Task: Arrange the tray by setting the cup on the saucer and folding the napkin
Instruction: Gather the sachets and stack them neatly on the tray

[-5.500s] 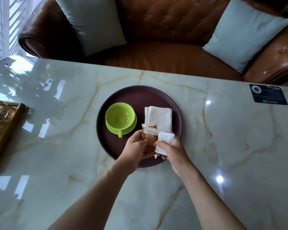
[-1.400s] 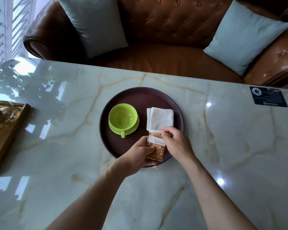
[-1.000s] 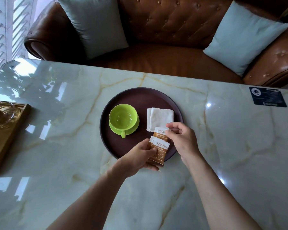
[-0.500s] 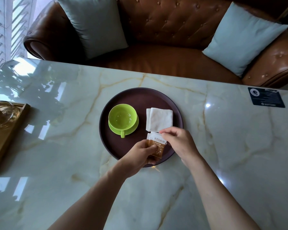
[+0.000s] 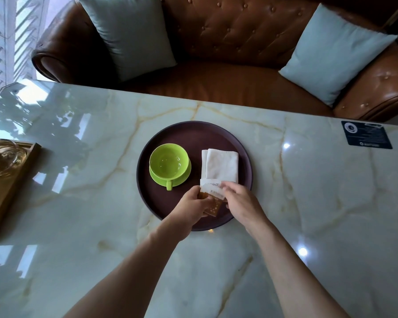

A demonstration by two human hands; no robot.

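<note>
**Sachets squared up beside a finished setting**

Green cup (image 5: 169, 162) sits on its matching saucer (image 5: 184, 174) on the dark round tray (image 5: 193, 134), the folded white napkin (image 5: 221, 165) beside it. Left hand (image 5: 191, 208) pinches a brown sachet (image 5: 213, 206); right hand (image 5: 241, 200) pinches a white sachet (image 5: 210, 187), probably aligning both below the napkin.
</note>
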